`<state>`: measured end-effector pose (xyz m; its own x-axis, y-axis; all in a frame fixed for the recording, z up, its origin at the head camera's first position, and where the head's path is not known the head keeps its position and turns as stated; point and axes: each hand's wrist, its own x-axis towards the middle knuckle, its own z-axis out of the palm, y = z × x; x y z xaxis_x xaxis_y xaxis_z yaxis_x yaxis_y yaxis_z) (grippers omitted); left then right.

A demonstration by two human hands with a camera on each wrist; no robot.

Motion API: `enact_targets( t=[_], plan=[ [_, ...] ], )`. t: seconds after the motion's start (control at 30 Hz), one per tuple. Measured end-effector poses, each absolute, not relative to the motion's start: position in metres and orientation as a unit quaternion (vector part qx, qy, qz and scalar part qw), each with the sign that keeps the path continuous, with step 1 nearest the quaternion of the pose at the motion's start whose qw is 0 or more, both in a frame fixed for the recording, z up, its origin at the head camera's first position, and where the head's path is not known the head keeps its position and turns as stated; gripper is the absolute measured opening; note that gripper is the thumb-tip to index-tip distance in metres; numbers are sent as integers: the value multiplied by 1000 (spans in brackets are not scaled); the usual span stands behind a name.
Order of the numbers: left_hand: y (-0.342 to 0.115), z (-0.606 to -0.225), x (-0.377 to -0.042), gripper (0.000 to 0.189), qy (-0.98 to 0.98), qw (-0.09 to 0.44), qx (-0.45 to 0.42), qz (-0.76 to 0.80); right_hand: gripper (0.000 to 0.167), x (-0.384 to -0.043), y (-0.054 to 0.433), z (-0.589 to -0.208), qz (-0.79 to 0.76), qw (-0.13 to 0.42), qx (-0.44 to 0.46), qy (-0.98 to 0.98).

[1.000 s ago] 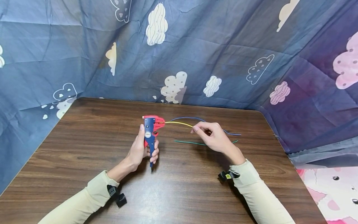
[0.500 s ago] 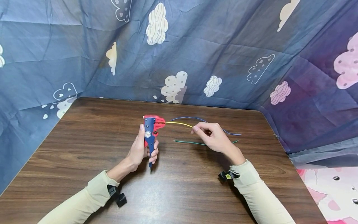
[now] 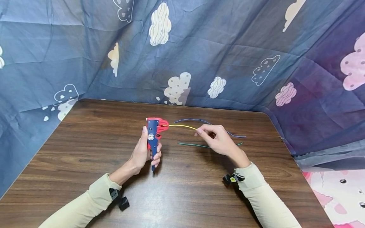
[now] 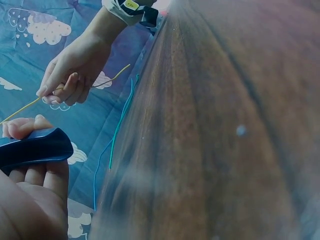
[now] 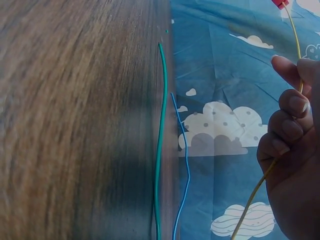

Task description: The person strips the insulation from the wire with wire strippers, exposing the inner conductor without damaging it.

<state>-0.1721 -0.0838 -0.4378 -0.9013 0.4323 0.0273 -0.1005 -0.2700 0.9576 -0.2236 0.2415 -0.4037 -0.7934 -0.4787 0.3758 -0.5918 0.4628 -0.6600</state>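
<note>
My left hand [image 3: 141, 152] grips a wire stripper [image 3: 153, 134] with a blue body and red jaws, held upright above the table. Its thumb lies along the body's side and its fingers wrap the handle; in the left wrist view the blue handle end [image 4: 37, 149] juts from the fist. A yellow wire [image 3: 182, 125] runs from the red jaws to my right hand [image 3: 216, 139], which pinches it between thumb and forefinger. The wire's far end passes under the curled fingers and trails out below them in the right wrist view. Its tip inside the jaws is hidden.
A blue wire [image 3: 191, 119] lies curved on the brown wooden table [image 3: 182, 190] behind the right hand. Nearer, a green wire [image 3: 192, 144] passes partly beneath that hand. Cloud-patterned cloth [image 3: 199, 47] hangs along the table's back and right side.
The stripper's lower handle end has shifted very slightly left, along with the left fingers. My right hand and the yellow wire have stayed in place.
</note>
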Motion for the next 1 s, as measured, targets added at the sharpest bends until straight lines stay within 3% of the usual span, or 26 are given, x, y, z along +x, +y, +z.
enact_targets(
  t=[1.0],
  plan=[
    [-85,-442,-173,91,584,161,119,787,21,-224,240,-408,415,75,318,-849]
  ],
)
